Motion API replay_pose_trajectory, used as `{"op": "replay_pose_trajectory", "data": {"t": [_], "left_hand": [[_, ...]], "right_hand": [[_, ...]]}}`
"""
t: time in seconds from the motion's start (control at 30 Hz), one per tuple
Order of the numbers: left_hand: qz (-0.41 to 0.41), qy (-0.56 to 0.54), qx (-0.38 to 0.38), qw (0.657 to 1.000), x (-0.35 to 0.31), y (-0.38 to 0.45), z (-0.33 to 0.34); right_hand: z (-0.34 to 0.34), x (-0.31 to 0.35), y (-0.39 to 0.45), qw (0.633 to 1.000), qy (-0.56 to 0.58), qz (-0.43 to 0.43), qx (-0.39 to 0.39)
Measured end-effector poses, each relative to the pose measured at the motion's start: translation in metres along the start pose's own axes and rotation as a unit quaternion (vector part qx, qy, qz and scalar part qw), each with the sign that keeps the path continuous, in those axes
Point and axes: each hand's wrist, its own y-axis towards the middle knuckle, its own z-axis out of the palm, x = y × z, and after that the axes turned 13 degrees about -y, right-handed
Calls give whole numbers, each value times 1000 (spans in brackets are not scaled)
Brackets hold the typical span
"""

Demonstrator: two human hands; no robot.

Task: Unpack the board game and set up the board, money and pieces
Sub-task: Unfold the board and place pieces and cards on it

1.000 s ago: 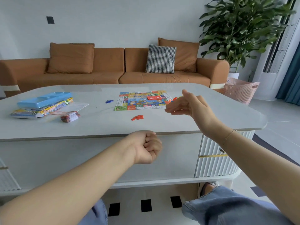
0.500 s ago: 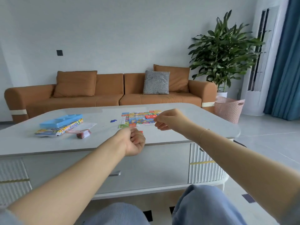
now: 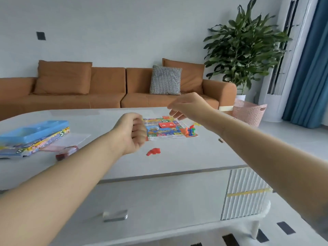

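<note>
The colourful game board (image 3: 165, 133) lies flat on the white table (image 3: 195, 157). A red card stack (image 3: 166, 124) sits on the board, and orange, blue and green pieces (image 3: 190, 130) stand at its right corner. Small red pieces (image 3: 153, 151) lie on the table in front of the board. My left hand (image 3: 131, 132) hovers as a curled fist just left of the board; nothing shows in it. My right hand (image 3: 186, 107) hangs above the board's far edge with loosely bent fingers that hold nothing. At the left lie the blue tray (image 3: 33, 130) on the game box (image 3: 35, 142) and a stack of money (image 3: 64, 151).
A clear plastic bag (image 3: 78, 138) lies beside the box. Behind the table stands an orange sofa (image 3: 106, 96). A pink basket (image 3: 248, 112) and a large plant (image 3: 245, 48) are at the right, next to a blue curtain (image 3: 310, 77).
My view has tilted up and closed in on the table. Both arms have stretched forward: the left fist now sits beside the board and the right hand hangs over its far edge.
</note>
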Motion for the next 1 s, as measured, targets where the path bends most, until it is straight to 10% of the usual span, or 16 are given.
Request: {"op": "replay_pose_trajectory", "data": {"t": [0.47, 0.67, 1.0], "left_hand": [[143, 510, -70, 845, -56, 291, 66], [178, 691, -59, 698, -63, 388, 56], [143, 825, -40, 546, -48, 472, 47]], "right_hand": [[4, -144, 234, 990, -101, 6, 101], [28, -175, 265, 957, -224, -32, 184], [29, -187, 272, 958, -197, -53, 202]]}}
